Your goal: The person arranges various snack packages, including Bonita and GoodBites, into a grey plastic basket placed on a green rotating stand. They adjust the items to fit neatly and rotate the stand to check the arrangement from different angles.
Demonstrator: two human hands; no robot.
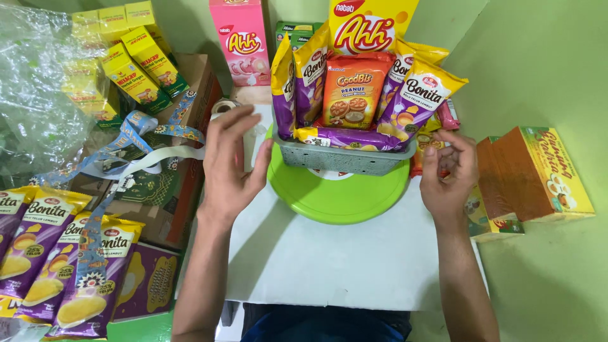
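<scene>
Grey plastic basket (pixel 345 158) of upright snack packets on round green plate (pixel 335 199), flanked by open, empty left hand (pixel 231 168) and loosely curled, empty right hand (pixel 449 171).

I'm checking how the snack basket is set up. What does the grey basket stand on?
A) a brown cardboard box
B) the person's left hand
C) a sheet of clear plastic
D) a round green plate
D: the grey basket, full of snack packs, stands on the round green plate on the white table; the left hand and right hand are open at its sides.
</scene>
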